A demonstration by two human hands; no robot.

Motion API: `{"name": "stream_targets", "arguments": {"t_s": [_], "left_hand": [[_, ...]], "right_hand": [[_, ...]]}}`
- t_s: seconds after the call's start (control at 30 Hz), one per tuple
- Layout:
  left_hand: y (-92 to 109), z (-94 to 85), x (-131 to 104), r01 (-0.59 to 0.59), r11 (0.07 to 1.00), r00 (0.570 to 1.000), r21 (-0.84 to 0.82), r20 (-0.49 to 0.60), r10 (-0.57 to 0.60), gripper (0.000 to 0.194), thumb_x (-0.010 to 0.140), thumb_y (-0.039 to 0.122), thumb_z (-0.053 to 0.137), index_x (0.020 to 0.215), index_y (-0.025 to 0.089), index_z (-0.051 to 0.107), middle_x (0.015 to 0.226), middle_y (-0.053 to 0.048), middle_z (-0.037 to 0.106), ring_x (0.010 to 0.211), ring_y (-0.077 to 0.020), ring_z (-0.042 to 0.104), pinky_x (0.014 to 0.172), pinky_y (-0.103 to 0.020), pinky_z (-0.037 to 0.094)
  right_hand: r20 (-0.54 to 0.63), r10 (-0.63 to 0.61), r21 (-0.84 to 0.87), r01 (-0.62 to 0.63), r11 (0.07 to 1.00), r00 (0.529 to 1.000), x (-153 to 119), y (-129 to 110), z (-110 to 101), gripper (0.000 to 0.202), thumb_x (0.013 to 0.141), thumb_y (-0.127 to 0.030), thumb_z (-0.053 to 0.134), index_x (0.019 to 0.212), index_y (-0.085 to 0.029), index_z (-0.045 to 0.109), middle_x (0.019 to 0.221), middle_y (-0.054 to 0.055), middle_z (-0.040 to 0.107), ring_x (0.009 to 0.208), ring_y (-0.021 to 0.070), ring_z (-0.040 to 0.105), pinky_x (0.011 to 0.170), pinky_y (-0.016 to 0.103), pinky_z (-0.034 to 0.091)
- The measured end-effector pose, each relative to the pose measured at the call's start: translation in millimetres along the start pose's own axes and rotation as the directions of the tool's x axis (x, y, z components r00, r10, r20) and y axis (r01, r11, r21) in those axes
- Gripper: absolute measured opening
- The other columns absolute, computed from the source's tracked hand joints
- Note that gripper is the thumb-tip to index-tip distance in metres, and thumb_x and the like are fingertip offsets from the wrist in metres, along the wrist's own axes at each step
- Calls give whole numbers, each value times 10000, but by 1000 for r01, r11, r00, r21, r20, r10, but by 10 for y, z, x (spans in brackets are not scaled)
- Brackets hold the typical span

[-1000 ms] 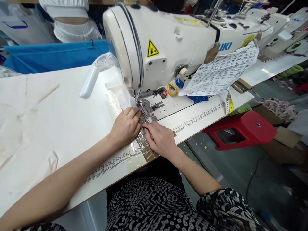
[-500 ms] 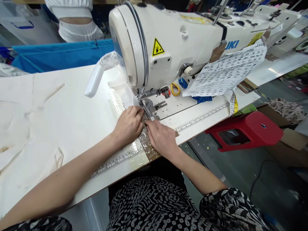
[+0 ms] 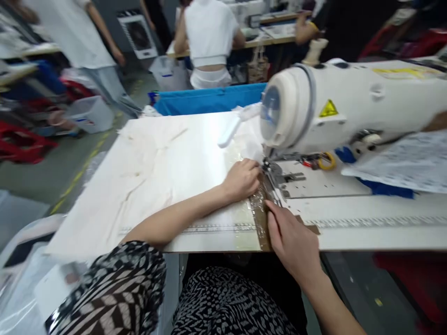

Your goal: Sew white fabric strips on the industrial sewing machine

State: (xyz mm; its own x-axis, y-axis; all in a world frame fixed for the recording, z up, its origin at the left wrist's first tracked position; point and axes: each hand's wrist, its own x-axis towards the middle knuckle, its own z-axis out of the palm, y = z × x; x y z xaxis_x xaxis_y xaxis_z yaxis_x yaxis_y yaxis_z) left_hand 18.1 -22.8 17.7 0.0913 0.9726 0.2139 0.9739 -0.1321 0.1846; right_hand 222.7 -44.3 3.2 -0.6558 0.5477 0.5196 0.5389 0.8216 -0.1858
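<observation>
My left hand [image 3: 243, 179] is closed, its fingers bent together beside the presser foot [image 3: 270, 166] of a white sewing machine [image 3: 296, 104]. Whatever those fingers hold is hidden. Nearer the table's front edge, my right hand [image 3: 295, 237] lies with curled fingers at a brown strip [image 3: 261, 218] under shiny clear tape. Blur and the back of the hand hide what is in its grip. Off-white cloth pieces [image 3: 146, 181] are spread on the white table [image 3: 206, 163] to the left.
Yellow-handled snips [image 3: 326, 161] and blue cloth [image 3: 387, 188] lie under the machine arm. A printed sheet [image 3: 405, 156] hangs at the right. Behind the table is a blue fabric bin [image 3: 213, 98]. A person in white [image 3: 209, 35] sits beyond it; another person [image 3: 66, 37] stands at the left.
The view has swung left, bringing more of the room into sight. My right hand has drawn back from the presser foot toward the front edge. My left hand stays by the foot.
</observation>
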Motion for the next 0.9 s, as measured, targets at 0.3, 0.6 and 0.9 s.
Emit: {"name": "stream_targets", "arguments": {"t_s": [0.3, 0.6, 0.9], "left_hand": [[-142, -629, -876, 34, 999, 985, -7, 167, -33, 290, 964, 205, 434, 1139, 117, 648, 1055, -113, 700, 916, -199, 658, 753, -329, 543], [-1168, -899, -2337, 707, 583, 701, 399, -290, -651, 291, 874, 287, 460, 1040, 149, 655, 1073, -177, 684, 1055, -330, 591, 803, -458, 513], [-1181, -1227, -2281, 800, 559, 589, 220, -467, -659, 353, 1011, 388, 281, 1044, 200, 578, 841, -34, 682, 762, -209, 635, 674, -344, 464]], "right_hand": [[27, -6, -6, 6, 1000, 1000, -44, 2, 36, 370, 994, -259, 368, 1219, -115, 624, 988, 153, 789, 704, 251, 756, 486, 293, 500], [-48, -80, -57, 77, 995, 996, -27, -7, 77, 313, 974, -231, 408, 1067, -87, 670, 598, 67, 709, 491, 212, 668, 448, 269, 407], [144, 227, 404, -266, 875, 963, -39, -42, 35, 313, 971, -423, 463, 962, -188, 670, 511, -13, 598, 400, 167, 544, 401, 263, 367]]}}
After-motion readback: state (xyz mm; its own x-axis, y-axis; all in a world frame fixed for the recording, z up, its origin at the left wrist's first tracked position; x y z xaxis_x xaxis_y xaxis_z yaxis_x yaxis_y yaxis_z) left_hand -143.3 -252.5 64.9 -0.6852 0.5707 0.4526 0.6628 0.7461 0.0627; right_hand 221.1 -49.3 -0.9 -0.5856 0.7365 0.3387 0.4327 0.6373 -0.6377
